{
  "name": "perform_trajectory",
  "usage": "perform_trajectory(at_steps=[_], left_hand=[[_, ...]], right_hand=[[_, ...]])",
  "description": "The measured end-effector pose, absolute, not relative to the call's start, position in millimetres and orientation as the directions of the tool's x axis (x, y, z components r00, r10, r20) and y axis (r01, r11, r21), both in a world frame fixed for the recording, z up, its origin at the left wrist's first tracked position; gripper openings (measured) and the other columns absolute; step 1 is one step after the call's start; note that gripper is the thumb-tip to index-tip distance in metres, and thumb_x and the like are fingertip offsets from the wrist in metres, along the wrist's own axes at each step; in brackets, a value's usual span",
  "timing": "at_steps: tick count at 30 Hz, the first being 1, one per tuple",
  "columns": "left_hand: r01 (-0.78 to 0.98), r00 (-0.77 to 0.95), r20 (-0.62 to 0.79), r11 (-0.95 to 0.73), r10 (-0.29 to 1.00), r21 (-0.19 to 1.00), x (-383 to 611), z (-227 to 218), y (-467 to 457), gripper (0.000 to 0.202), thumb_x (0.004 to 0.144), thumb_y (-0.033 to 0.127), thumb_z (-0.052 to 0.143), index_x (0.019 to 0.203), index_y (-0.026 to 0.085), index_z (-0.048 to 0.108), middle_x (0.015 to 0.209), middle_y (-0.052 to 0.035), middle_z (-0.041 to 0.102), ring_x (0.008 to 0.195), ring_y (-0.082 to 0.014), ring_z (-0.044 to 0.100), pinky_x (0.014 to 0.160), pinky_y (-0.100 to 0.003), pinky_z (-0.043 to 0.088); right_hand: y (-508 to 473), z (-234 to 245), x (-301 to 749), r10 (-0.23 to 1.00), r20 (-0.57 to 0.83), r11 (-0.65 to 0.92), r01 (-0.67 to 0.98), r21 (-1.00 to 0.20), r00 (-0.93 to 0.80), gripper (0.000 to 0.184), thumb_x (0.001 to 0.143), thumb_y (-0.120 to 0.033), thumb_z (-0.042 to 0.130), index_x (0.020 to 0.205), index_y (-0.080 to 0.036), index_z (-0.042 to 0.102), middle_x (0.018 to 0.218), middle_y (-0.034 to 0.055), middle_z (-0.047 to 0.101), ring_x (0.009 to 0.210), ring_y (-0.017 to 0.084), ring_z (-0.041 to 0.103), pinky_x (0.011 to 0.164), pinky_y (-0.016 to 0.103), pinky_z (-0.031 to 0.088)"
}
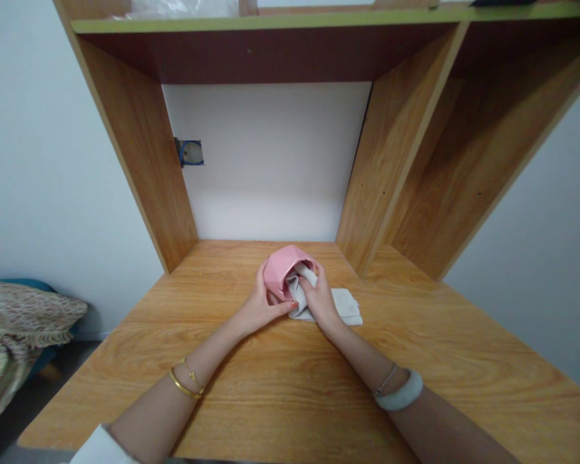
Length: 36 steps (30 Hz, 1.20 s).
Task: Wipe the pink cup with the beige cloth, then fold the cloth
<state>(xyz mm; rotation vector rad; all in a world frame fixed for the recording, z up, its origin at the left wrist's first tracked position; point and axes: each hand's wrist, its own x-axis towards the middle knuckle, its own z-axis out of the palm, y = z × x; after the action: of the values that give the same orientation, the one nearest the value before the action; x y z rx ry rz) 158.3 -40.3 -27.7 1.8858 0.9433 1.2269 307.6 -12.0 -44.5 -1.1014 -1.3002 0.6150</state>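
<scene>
A pink faceted bowl-like pot (283,265) lies tilted on its side above the wooden desk, its opening turned toward me and to the right. My left hand (261,304) grips it from the left, with the thumb near the lower rim. My right hand (321,298) is at the opening, its fingers closed on a pale grey cloth (347,307). Part of the cloth is pushed inside the pot, and the rest trails onto the desk to the right. Some right fingertips are hidden by the cloth and rim.
The wooden desk (270,399) has upright side panels (381,154) and a shelf (270,24) overhead, with clear plastic (183,8) on it. An uncovered wall socket box (192,153) shows at the back left. A fringed woven cover (24,316) lies over something at far left.
</scene>
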Motion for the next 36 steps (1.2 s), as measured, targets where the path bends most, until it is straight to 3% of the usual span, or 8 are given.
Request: perform_trajectory(at_steps=[5, 8, 12, 18, 24, 32, 36], left_hand=[[0.228, 0.235, 0.477, -0.525, 0.847, 0.820, 160.8, -27.8, -41.6, 0.086, 0.070, 0.033, 0.063, 0.132, 0.018, 0.006, 0.126, -0.0134, 0.038, 0.107, -0.0198, 0.047, 0.086, -0.031, 0.041], [0.315, 0.178, 0.484, -0.516, 0.857, 0.797, 158.2, -24.3, -42.3, 0.081, 0.068, 0.033, 0.064, 0.131, 0.016, 0.015, 0.121, -0.0123, 0.043, 0.097, -0.0185, 0.052, 0.082, -0.030, 0.044], [0.420, 0.172, 0.434, -0.465, 0.884, 0.780, 156.7, -19.9, -44.9, 0.081, 0.068, 0.034, 0.062, 0.131, 0.017, 0.015, 0.110, -0.0098, 0.052, 0.077, -0.0155, 0.058, 0.071, -0.029, 0.047], [0.641, 0.217, 0.455, -0.477, 0.864, 0.601, 154.8, -8.2, -53.4, 0.084, 0.065, 0.037, 0.061, 0.133, 0.020, 0.014, 0.112, -0.0087, 0.053, 0.096, -0.0233, 0.055, 0.079, -0.033, 0.043], [0.805, 0.194, 0.410, -0.384, 0.891, 0.452, 150.0, 0.1, -58.8, 0.077, 0.067, 0.041, 0.055, 0.131, 0.021, 0.018, 0.105, -0.0076, 0.058, 0.081, -0.0253, 0.061, 0.071, -0.035, 0.044], [0.843, 0.261, 0.402, -0.410, 0.878, 0.348, 138.8, 8.9, -57.0, 0.063, 0.065, 0.034, 0.053, 0.124, 0.025, 0.034, 0.095, -0.0027, 0.063, 0.080, -0.0237, 0.061, 0.074, -0.032, 0.042], [0.840, 0.276, 0.427, -0.432, 0.861, 0.328, 134.6, 7.6, -54.5, 0.062, 0.066, 0.034, 0.051, 0.125, 0.027, 0.036, 0.095, -0.0008, 0.064, 0.078, -0.0214, 0.061, 0.073, -0.030, 0.043]], right_hand=[[-11.5, -46.0, 301.4, 0.893, 0.415, 0.397, 0.129, -0.909, 0.175, 0.042, 0.070, -0.029, 0.051, 0.109, -0.018, 0.042, 0.110, 0.0081, 0.055, 0.099, 0.018, 0.052, 0.085, 0.032, 0.040], [-9.3, -47.6, 299.1, 0.908, 0.377, 0.344, 0.187, -0.920, 0.182, 0.046, 0.065, -0.027, 0.055, 0.108, -0.016, 0.043, 0.105, 0.0094, 0.057, 0.092, 0.018, 0.055, 0.080, 0.031, 0.043], [-3.9, -48.5, 301.9, 0.923, 0.320, 0.248, 0.302, -0.920, 0.216, 0.051, 0.061, -0.025, 0.056, 0.109, -0.015, 0.043, 0.100, 0.0099, 0.059, 0.086, 0.019, 0.058, 0.074, 0.031, 0.045], [-7.9, -35.6, 310.5, 0.903, 0.352, 0.192, 0.503, -0.843, 0.247, 0.065, 0.059, -0.028, 0.061, 0.118, -0.009, 0.039, 0.098, 0.0138, 0.060, 0.087, 0.022, 0.058, 0.074, 0.032, 0.043], [-25.4, -24.4, 313.5, 0.898, 0.424, 0.230, 0.698, -0.679, 0.116, 0.063, 0.070, -0.029, 0.052, 0.127, -0.016, 0.031, 0.077, 0.0060, 0.064, 0.060, 0.020, 0.058, 0.055, 0.027, 0.040], [-34.7, -27.0, 309.0, 0.897, 0.441, 0.272, 0.762, -0.588, 0.020, 0.062, 0.072, -0.028, 0.051, 0.130, -0.019, 0.028, 0.077, 0.0051, 0.064, 0.066, 0.022, 0.059, 0.056, 0.026, 0.038], [-36.0, -30.8, 306.1, 0.909, 0.417, 0.302, 0.732, -0.610, -0.028, 0.059, 0.074, -0.026, 0.048, 0.130, -0.022, 0.028, 0.085, 0.0063, 0.064, 0.073, 0.023, 0.060, 0.061, 0.029, 0.041]])
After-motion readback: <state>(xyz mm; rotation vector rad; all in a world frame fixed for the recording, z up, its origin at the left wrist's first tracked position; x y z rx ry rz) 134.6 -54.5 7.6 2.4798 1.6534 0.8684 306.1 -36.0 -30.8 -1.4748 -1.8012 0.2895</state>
